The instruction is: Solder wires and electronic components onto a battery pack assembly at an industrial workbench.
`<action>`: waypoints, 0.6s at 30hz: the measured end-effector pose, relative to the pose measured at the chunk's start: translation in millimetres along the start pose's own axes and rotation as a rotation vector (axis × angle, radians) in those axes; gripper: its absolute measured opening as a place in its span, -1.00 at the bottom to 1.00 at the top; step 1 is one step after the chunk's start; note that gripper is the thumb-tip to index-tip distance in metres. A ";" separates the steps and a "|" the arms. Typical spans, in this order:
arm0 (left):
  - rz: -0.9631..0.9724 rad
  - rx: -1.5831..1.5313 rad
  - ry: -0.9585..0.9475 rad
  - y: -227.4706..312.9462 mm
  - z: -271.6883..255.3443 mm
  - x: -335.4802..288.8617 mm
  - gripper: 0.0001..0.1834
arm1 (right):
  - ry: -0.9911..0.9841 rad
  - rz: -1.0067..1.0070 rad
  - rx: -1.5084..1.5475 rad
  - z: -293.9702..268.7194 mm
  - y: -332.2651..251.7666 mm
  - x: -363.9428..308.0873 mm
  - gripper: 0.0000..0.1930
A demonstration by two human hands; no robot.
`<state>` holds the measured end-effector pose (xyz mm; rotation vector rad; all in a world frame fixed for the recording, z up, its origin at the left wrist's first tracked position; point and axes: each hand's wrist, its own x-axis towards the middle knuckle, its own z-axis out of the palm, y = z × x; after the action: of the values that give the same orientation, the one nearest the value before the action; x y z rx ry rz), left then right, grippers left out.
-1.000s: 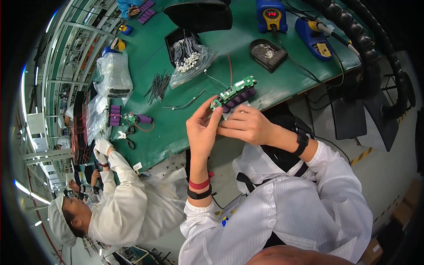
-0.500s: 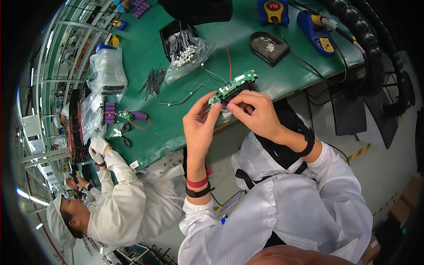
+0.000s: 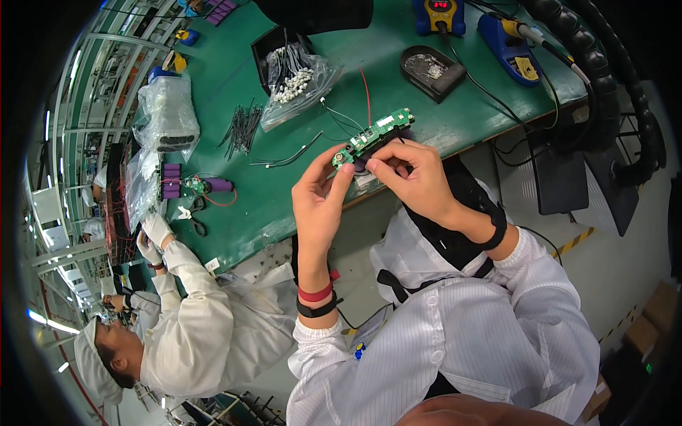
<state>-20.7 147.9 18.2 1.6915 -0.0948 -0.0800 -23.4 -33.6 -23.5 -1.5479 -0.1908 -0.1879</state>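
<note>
Green circuit board: a long, narrow circuit board [image 3: 374,135], bright green with pale and dark parts on its face, sits along purple cylindrical cells [image 3: 361,165], which show below its edge.
Place: held in the air at the near edge of a green workbench [image 3: 391,35].
Long axis: slanted, near end toward 8 o'clock, far end toward 2 o'clock; the component side faces up.
Wires: a red wire [image 3: 368,96] rises above the board toward 12 o'clock; thin dark and white leads run toward 10, ending in a small white connector [image 3: 323,101].
Left hand: the left hand [image 3: 321,195] pinches the 8 o'clock end between thumb and fingers.
Right hand: the right hand [image 3: 415,174] has curled fingers at the cells' near side; whether they clasp anything, I cannot tell.
In the way: the right fingers hide much of the cells; the left thumb overlaps the board's near end.
From the board, 10 o'clock: an open plastic bag of white-tipped leads [image 3: 295,86].
9 o'clock: a bundle of thin black wires [image 3: 243,130].
1 o'clock: a black scrap tray [image 3: 444,84]; beyond it, a blue-and-yellow soldering station [image 3: 439,18].
2 o'clock: a blue soldering-iron stand [image 3: 501,53].
8 o'clock: black-handled scissors [image 3: 198,226] and a co-worker's white-gloved hand [image 3: 156,228].
</note>
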 end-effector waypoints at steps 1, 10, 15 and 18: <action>0.000 0.000 0.001 0.3 -0.3 -0.2 -0.63 | 0.004 -0.013 -0.012 0.5 0.1 0.0 -0.92; 0.012 -0.001 -0.015 -2.7 -1.9 -0.1 -0.62 | 0.020 -0.049 -0.010 1.4 -1.5 -0.1 -0.91; -0.005 -0.004 -0.013 -1.7 -2.0 -0.3 -0.62 | 0.011 -0.028 -0.004 1.2 -1.2 -0.1 -0.91; 0.013 0.028 0.016 -2.1 -4.0 -0.9 -0.64 | 0.010 -0.033 -0.005 1.2 -2.0 -0.5 -0.90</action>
<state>-21.1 152.2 16.6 1.7193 -0.0959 -0.0556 -24.3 -32.4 -21.6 -1.5492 -0.2080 -0.2227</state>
